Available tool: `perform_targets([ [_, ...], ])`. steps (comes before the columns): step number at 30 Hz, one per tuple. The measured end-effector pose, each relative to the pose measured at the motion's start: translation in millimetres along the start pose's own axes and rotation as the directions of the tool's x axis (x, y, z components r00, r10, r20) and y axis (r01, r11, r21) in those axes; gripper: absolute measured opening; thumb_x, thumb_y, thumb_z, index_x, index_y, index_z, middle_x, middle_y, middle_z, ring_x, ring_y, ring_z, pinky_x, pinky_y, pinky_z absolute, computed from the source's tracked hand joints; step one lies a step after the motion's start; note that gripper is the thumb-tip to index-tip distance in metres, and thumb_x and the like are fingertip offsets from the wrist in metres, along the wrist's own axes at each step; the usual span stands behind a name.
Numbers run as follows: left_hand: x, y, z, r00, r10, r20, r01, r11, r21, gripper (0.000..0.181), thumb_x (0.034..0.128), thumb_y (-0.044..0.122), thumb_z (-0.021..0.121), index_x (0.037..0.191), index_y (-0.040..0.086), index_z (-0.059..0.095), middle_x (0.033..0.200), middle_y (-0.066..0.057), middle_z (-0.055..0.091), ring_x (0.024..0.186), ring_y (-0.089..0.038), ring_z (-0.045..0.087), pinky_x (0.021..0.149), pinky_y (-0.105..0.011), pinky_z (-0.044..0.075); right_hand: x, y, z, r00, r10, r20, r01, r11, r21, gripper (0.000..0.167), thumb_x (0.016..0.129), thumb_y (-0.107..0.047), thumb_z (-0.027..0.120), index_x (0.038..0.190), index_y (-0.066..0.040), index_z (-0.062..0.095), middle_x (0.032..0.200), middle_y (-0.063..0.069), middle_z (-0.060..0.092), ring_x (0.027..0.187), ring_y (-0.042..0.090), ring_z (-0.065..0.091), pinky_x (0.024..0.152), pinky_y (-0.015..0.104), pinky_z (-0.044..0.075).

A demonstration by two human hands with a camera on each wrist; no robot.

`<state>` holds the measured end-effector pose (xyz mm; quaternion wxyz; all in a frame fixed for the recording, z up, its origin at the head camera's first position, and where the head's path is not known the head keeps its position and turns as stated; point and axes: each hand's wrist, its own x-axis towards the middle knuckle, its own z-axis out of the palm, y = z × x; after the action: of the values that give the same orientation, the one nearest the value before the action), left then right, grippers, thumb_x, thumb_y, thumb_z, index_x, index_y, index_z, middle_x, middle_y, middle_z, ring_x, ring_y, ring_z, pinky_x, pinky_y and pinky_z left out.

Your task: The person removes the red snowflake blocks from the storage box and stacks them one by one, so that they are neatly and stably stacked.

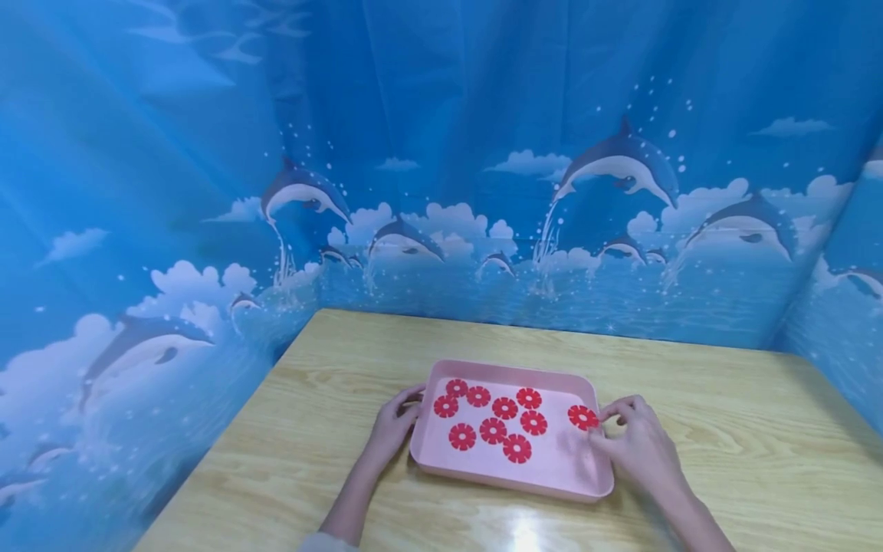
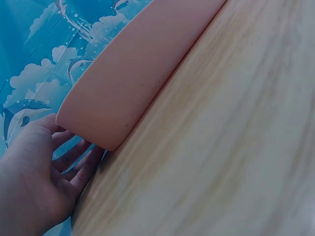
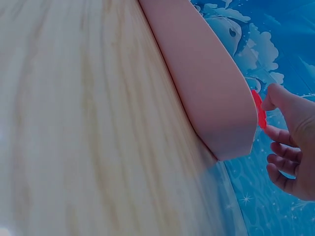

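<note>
A pink rectangular tray [image 1: 513, 484] lies on the table, with several red notched interlocking discs [image 1: 493, 431] flat inside it, mostly in its left and middle parts. My left hand [image 1: 395, 429] rests against the outside of the tray's left wall, its fingers loosely bent. In the left wrist view, that hand [image 2: 44, 172] touches the tray's corner, and some fingertips are hidden behind the wall. Over the tray's right rim, my right hand [image 1: 641, 445] pinches one red disc [image 1: 582, 418] between thumb and fingertip. Its other fingers stay apart in the right wrist view.
The wooden table [image 1: 331, 368] bears the tray near its middle. Blue curtains [image 1: 441, 115] printed with dolphins and clouds hang behind the table and at its sides. A bright reflection shows on the tabletop in front of the tray.
</note>
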<state>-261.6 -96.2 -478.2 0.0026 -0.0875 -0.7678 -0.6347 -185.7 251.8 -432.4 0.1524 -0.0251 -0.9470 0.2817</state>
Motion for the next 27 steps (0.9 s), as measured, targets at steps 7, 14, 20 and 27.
perform_targets([
  [7,-12.1,25.8,0.6,1.000,0.006,0.007,-0.006,1.000,-0.001,0.037,0.0891,0.001,0.051,0.125,-0.008,0.049,0.116,-0.027,0.052,0.105,-0.039,0.051,0.084,-0.039,0.050,-1.8,9,-7,0.999,-0.005,-0.035,0.006,0.999,0.036,0.026,0.068,-0.021,0.076,0.087,-0.008,0.063,0.100,0.009,0.050,0.085,0.026,0.051,0.058,0.031,0.041],
  [14,-15.7,31.8,1.5,1.000,0.008,0.006,-0.008,1.000,0.001,0.037,0.0898,0.002,0.050,0.125,-0.009,0.048,0.116,-0.027,0.052,0.107,-0.040,0.050,0.084,-0.039,0.049,-2.9,24,-14,0.998,0.024,-0.059,-0.023,0.999,0.026,0.028,0.070,-0.021,0.075,0.090,-0.007,0.062,0.099,0.009,0.050,0.082,0.024,0.050,0.056,0.029,0.038],
  [20,-14.1,29.7,1.5,1.000,0.017,0.009,-0.017,1.000,0.005,0.037,0.0892,0.002,0.051,0.124,-0.009,0.049,0.116,-0.028,0.052,0.105,-0.039,0.051,0.083,-0.039,0.050,-6.8,45,-19,0.996,0.007,-0.087,-0.007,1.000,-0.007,0.031,0.069,-0.022,0.077,0.092,-0.007,0.062,0.098,0.009,0.051,0.079,0.024,0.048,0.054,0.028,0.036],
  [27,-3.6,8.9,-0.3,1.000,0.006,0.010,-0.006,1.000,-0.001,0.037,0.0903,0.006,0.053,0.126,-0.005,0.050,0.116,-0.023,0.053,0.106,-0.037,0.052,0.083,-0.036,0.050,-9.8,71,-17,0.991,-0.019,-0.129,0.016,1.000,-0.022,0.031,0.067,-0.021,0.078,0.090,-0.006,0.062,0.093,0.008,0.051,0.075,0.021,0.047,0.051,0.028,0.035],
])
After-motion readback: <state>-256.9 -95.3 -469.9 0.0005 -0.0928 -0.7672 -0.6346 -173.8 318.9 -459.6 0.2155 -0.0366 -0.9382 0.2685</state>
